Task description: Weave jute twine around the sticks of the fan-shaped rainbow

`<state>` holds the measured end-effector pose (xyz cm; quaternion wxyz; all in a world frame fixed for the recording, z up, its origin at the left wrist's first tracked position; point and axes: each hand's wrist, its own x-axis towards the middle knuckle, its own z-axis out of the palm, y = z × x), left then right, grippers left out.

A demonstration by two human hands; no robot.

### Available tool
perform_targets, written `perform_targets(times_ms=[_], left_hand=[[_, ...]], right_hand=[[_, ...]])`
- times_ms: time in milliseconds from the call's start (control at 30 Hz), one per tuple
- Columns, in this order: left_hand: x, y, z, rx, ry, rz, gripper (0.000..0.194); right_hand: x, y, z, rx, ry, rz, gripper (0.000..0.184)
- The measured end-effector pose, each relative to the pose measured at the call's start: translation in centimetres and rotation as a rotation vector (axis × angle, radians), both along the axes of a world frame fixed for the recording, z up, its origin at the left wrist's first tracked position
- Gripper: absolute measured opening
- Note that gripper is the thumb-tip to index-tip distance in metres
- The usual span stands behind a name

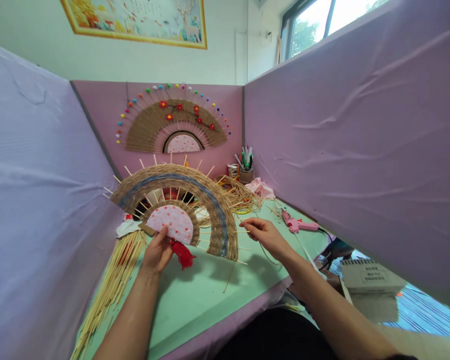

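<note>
My left hand [158,251] grips a half-round woven fan [221,205] by its pink, red-spotted centre panel [170,222], thumb in front. The fan has a tan twine band with a blue stripe, and thin sticks radiate past its outer edge. A red tassel [183,255] hangs beside my left hand. At the fan's right edge, my right hand [267,236] is closed in a pinch near a stick tip. A thin length of twine [265,253] trails beneath it; the exact hold at the fingertips is hard to see.
Bamboo sticks [114,280] lie along the table's left side. Coiled twine [240,195] sits at the back, near a tool cup [246,175]. A pink glue gun [298,223] rests at right. Another decorated fan [146,125] hangs on the pink back panel. Purple-covered partitions [360,115] flank the table.
</note>
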<state>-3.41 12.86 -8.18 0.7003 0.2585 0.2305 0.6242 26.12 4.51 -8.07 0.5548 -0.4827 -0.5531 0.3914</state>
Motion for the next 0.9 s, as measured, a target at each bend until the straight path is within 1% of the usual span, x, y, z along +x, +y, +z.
perform_targets(times_ms=[100, 233, 300, 367, 433, 600, 667, 767, 900], left_hand=[[0.0, 0.0, 0.2, -0.004, -0.012, 0.026, 0.033], [0.0, 0.1, 0.3, 0.002, -0.022, 0.053, 0.033], [0.0, 0.1, 0.3, 0.005, -0.027, 0.049, 0.033], [0.1, 0.1, 0.2, 0.006, -0.039, 0.052, 0.034], [0.0, 0.1, 0.2, -0.005, -0.056, 0.054, 0.034], [-0.2, 0.1, 0.0, -0.029, -0.083, 0.022, 0.035], [0.0, 0.2, 0.0, -0.062, -0.101, 0.002, 0.037], [0.7, 0.4, 0.4, -0.095, -0.147, -0.021, 0.04], [2.3, 0.6, 1.6, -0.096, -0.182, -0.033, 0.041]], right_hand=[[-0.1, -0.4, 0.4, 0.083, -0.181, -0.062, 0.028], [-0.1, -1.3, 1.0, 0.287, -0.463, -0.165, 0.024], [-0.3, -1.8, 1.1, 0.366, -0.542, -0.195, 0.022], [-0.7, -2.3, 1.0, 0.401, -0.568, -0.216, 0.02], [-1.1, -2.7, 0.8, 0.417, -0.584, -0.2, 0.02], [-0.9, -3.0, -0.1, 0.443, -0.67, -0.018, 0.025], [-0.4, -3.1, -0.2, 0.44, -0.694, 0.024, 0.027], [0.3, -3.0, -0.2, 0.439, -0.696, 0.026, 0.03], [0.7, -2.9, 0.2, 0.475, -0.609, -0.043, 0.034]])
